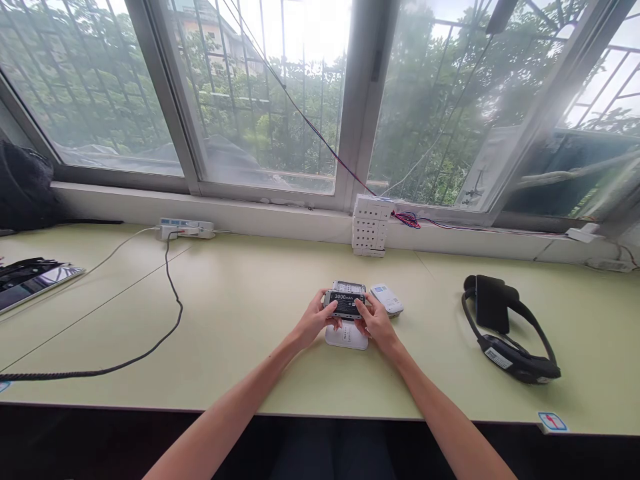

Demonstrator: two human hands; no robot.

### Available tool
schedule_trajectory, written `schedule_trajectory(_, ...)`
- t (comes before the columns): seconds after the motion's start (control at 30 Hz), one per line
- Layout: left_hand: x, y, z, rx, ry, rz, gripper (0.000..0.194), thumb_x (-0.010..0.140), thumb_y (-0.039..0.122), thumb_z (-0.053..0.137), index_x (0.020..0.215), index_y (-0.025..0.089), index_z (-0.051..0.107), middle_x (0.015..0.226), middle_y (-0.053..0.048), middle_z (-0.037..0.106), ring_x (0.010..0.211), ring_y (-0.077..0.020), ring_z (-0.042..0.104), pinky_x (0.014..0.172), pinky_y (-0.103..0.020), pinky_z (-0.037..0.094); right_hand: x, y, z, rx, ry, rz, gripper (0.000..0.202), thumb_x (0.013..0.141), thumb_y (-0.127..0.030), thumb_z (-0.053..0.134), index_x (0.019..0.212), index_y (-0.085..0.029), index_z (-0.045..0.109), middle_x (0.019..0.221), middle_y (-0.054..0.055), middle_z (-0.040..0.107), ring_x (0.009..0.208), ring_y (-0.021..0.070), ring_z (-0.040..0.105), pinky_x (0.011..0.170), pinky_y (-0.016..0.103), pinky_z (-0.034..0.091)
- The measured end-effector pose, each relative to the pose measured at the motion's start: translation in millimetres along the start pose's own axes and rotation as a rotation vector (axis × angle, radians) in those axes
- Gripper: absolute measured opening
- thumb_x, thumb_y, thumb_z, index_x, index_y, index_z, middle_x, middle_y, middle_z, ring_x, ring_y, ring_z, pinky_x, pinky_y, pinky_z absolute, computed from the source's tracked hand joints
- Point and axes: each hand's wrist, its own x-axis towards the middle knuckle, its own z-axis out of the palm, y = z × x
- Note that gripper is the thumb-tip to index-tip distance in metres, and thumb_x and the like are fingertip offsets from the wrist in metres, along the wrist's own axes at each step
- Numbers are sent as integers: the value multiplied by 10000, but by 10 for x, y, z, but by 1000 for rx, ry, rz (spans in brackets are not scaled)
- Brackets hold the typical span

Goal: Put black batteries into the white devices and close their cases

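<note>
Between both hands is a small device (pixel 345 305) with a black battery marked 3000mAh on its upper face. My left hand (pixel 320 312) is closed on the device's left end, thumb on the battery. On the right end my right hand (pixel 369 313) grips it the same way. Below it a white cover (pixel 347 335) with a small printed label lies on the table, partly hidden by the device and fingers. Just beyond stands an open shell or frame (pixel 349 287), partly covered by the device. A white box-like unit (pixel 387 300) lies beside my right hand.
A black headset with a strap (pixel 517 340) lies at the right. Against the sill stands a stack of white boxes (pixel 371 225) with red and blue wires. A power strip (pixel 186 229) and black cable (pixel 173 327) are at the left, near a tablet-like device (pixel 40 283).
</note>
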Motion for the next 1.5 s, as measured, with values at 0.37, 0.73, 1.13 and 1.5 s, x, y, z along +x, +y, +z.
schedule_trajectory(0.37, 7, -19, -10, -27, -9, 0, 434, 827, 448, 653, 1102, 204, 421, 790, -6, 636, 545, -120, 620, 532, -255, 479, 1, 7, 4, -9, 21, 12, 453, 791, -583, 634, 1021, -210, 520, 491, -78, 485, 305, 77, 363, 281, 185, 218)
schedule_trajectory(0.73, 15, -34, -12, -20, 5, 7, 437, 822, 440, 657, 1099, 203, 415, 810, -25, 658, 532, -120, 618, 522, -256, 481, -5, 47, -7, -60, 18, -18, 426, 771, -474, 688, 1052, -209, 508, 490, -81, 501, 330, 81, 378, 305, 190, 237)
schedule_trajectory(1.13, 7, -4, 16, 116, 76, 17, 494, 748, 449, 731, 1052, 189, 441, 715, -1, 648, 501, -108, 592, 497, -234, 492, -7, 41, 2, -106, 33, -35, 472, 753, -453, 706, 1097, -194, 514, 536, -69, 527, 361, 83, 399, 332, 200, 276)
schedule_trajectory(1.5, 1, 9, 31, 144, 78, 31, 491, 754, 454, 720, 1052, 186, 436, 673, 13, 639, 491, -113, 592, 489, -231, 495, -6, 43, -11, -141, 26, -43, 443, 766, -445, 698, 1090, -198, 523, 566, -56, 549, 382, 89, 419, 361, 210, 319)
